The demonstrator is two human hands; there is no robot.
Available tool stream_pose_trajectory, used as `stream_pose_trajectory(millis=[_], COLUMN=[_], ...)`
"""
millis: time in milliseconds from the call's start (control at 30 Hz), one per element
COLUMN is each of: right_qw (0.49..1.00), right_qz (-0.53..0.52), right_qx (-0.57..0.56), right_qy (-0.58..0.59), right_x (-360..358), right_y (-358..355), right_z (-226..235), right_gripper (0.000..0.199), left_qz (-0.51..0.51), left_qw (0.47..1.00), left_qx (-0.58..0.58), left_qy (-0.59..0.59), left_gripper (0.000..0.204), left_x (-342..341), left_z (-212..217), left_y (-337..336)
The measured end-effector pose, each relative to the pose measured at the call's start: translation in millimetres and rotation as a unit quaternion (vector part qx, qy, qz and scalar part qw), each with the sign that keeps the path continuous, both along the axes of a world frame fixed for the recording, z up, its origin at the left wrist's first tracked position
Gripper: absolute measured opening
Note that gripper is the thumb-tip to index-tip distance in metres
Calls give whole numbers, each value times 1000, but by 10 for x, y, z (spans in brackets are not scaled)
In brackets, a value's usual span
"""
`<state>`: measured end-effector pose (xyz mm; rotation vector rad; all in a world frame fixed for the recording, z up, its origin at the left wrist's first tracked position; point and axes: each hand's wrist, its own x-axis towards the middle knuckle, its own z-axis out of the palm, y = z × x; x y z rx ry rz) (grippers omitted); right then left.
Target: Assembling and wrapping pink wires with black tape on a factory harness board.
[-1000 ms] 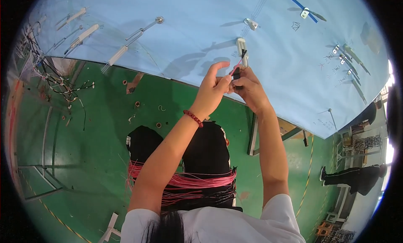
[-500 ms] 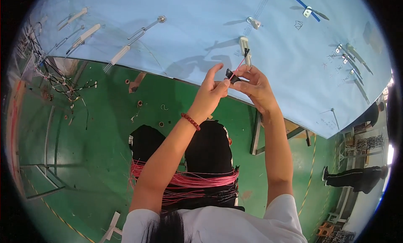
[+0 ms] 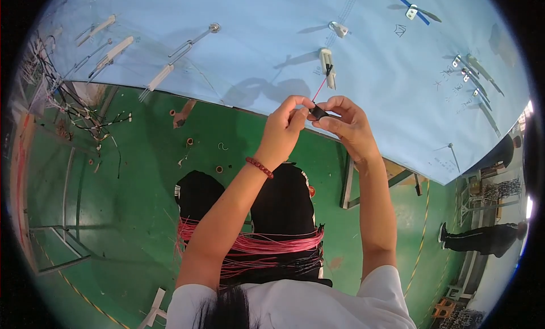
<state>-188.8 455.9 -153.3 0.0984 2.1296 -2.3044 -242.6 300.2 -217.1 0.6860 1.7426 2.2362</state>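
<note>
Between the fingertips of my right hand [image 3: 353,127] is a small black connector [image 3: 319,111], held just off the near edge of the blue-white board. My left hand [image 3: 283,130] has thumb and index finger pinched together at the connector's left end, where a thin pink wire [image 3: 319,90] meets it. The fingertips hide the wire's end, so how far it sits in the connector does not show. From there the wire runs up to a black end piece at a pale holder [image 3: 326,57] on the board. Across my lap lies a bundle of pink wires [image 3: 278,244].
Several pronged holders, such as a pale one [image 3: 160,78], stand up from the board [image 3: 255,51]. Dark and white cable harnesses [image 3: 96,122] hang at the left. A metal leg [image 3: 346,184] supports the board. Another person [image 3: 482,238] is at the far right.
My left index finger, raised before, has curled down to the thumb at the connector. The connector has turned and moved slightly lower, with the pink wire pulled straighter.
</note>
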Motion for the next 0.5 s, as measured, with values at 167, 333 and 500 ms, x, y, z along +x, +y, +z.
stream_pose_trajectory(millis=[167, 333, 500], right_qw=[993, 982, 990], right_qz=[-67, -91, -121], right_qx=[79, 100, -14], right_qy=[50, 131, 76], right_x=[163, 221, -56], right_y=[-246, -359, -248], right_z=[20, 1, -228], right_gripper=[25, 19, 24], left_qz=[15, -52, -142], left_qw=[997, 975, 951], left_qx=[55, 71, 133], left_qy=[-48, -204, -241], left_gripper=[14, 16, 23], left_x=[93, 188, 267], left_z=[-19, -118, -52], left_y=[53, -101, -168])
